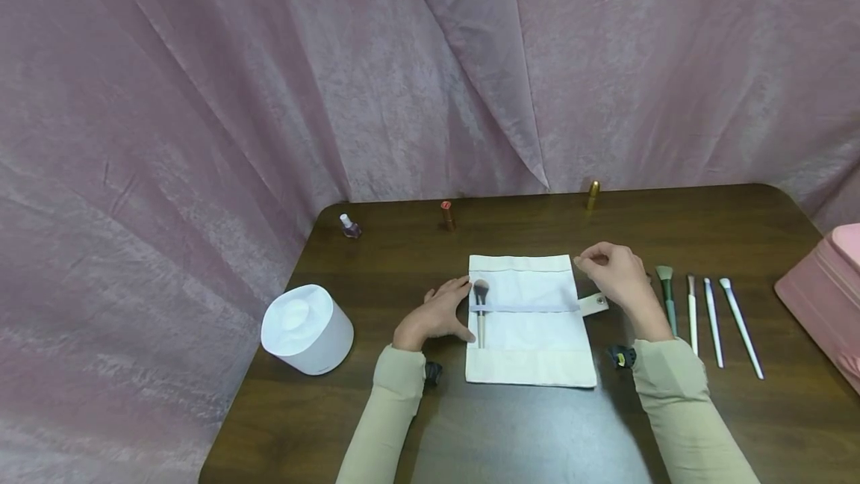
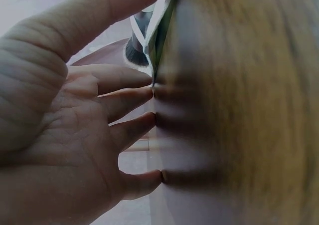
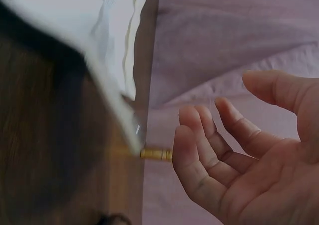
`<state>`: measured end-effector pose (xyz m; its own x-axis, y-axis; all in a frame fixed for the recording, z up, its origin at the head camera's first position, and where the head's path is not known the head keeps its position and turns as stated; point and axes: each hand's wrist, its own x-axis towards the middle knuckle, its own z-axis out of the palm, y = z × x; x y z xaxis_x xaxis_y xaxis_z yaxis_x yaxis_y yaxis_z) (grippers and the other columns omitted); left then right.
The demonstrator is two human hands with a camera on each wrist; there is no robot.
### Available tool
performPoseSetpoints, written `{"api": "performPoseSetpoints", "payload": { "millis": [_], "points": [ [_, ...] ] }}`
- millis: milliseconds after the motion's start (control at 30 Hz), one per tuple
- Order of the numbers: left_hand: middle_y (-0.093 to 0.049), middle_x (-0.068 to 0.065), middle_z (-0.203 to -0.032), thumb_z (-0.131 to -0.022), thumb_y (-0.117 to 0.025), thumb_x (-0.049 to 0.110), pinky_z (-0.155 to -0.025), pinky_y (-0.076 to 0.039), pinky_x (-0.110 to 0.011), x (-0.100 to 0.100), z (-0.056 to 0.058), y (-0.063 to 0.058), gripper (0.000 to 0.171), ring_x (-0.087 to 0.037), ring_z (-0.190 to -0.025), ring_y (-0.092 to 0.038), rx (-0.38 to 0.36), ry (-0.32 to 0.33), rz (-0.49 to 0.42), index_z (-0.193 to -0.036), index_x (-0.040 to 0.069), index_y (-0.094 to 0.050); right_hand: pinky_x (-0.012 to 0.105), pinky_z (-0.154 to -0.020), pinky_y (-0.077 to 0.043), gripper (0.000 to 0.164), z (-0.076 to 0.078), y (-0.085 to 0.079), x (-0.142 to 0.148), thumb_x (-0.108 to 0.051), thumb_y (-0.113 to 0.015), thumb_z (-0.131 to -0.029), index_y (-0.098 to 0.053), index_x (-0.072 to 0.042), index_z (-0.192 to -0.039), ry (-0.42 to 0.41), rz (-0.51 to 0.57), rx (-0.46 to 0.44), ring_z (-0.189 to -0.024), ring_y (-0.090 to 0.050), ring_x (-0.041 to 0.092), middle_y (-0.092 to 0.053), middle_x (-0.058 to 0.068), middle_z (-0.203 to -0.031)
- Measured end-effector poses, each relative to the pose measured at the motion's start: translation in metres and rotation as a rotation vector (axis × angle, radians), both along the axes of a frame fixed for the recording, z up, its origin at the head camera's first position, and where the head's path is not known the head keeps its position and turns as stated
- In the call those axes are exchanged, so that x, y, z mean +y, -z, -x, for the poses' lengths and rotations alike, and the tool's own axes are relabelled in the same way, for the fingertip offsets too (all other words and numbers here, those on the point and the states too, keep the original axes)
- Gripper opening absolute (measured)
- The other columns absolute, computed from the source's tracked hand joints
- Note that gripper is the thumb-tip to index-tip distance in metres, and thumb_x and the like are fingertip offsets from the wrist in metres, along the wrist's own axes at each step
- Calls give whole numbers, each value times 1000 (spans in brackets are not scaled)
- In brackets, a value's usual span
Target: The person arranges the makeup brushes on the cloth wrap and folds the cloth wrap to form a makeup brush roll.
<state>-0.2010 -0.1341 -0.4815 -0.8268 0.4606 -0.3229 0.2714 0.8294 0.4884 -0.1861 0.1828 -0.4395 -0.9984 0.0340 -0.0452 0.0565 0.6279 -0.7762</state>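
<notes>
White cloth pouch [image 1: 537, 368], mauve curtain [image 1: 269, 81]

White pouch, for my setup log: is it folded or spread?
Spread: the pouch lies flat, its strap sticking out sideways and a brush exposed on it.

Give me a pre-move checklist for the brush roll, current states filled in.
1. Roll spread open on table: ok.
2. Snap strap unfastened: ok, sticks out right.
3. Brush in roll tucked under band: ok.
4. Right hand free: ok, holds nothing.
5. Left hand steadying roll: cannot tell; it's at the left edge, pressure unclear.
6. Other brushes stowed: not ok; green brush and three pale-handled brushes lie on the table.
</notes>
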Motion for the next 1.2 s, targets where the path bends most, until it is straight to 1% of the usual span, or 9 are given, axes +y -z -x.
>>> {"api": "performPoseSetpoints", "payload": {
  "millis": [233,367,433,600,733,933,1000,1100,1200],
  "points": [
    [-19,-3,-168,-78,-90,26,-119,-11,-59,0,0,1,102,-28,-153,-15,4,-1,5,-159,6,-31,59,-84,-45,40,-7,5,23,-26,-60,-102,-63,10,-119,50,-26,24,-104,-58,48,-63,32,-115],
    [-18,-3,-168,-79,-90,25,-119,-11,-58,0,1,1,101,-28,-153,-15,3,2,-2,-159,6,-31,56,-80,-46,41,-10,7,33,-26,-62,-100,-62,10,-119,94,-42,27,-101,-59,48,-64,33,-114],
    [-19,-4,-168,-79,-90,24,-119,-11,-58,1,1,1,101,-28,-153,-15,2,5,-6,-159,6,-31,53,-73,-48,41,-12,8,38,-25,-64,-99,-62,11,-119,110,-70,30,-98,-61,47,-64,32,-113],
    [-19,-4,-168,-79,-90,24,-119,-11,-59,1,2,1,101,-29,-153,-14,1,4,-7,-158,5,-31,56,-73,-44,37,-14,9,47,-19,-67,-96,-61,13,-115,122,-161,49,-89,-62,47,-66,32,-105],
    [-19,-4,-168,-79,-90,25,-119,-11,-59,-1,2,2,100,-29,-154,-14,3,6,-2,-158,4,-32,54,-69,-47,35,-14,10,51,-16,-68,-94,-61,15,-111,126,-201,14,-86,-63,45,-67,31,-99],
    [-21,-5,-167,-78,-90,26,-119,-12,-60,-2,3,3,100,-29,-153,-15,13,6,0,-157,3,-33,57,-72,-48,33,-14,16,58,-13,-68,-92,-62,16,-107,138,-251,-54,-93,-60,51,-65,33,-102],
    [-21,-5,-167,-78,-90,26,-119,-12,-60,-2,2,3,100,-29,-153,-15,11,4,-2,-157,4,-33,56,-69,-48,28,-14,19,59,-12,-67,-92,-64,14,-101,144,-268,-50,-88,-60,50,-65,32,-97],
    [-22,-5,-167,-78,-90,26,-119,-11,-60,-2,2,3,99,-28,-153,-16,10,2,-10,-157,4,-34,49,-60,-45,19,-15,23,61,-9,-66,-90,-63,6,-79,150,-288,-40,-72,-57,41,-62,24,-78],
    [-22,-5,-167,-79,-90,26,-119,-11,-60,-1,2,2,99,-28,-153,-16,11,3,-13,-157,4,-34,39,-54,-36,28,-15,25,62,-5,-62,-88,-51,-6,-62,150,-285,-46,-61,-45,28,-48,8,-62]
  ]
}}
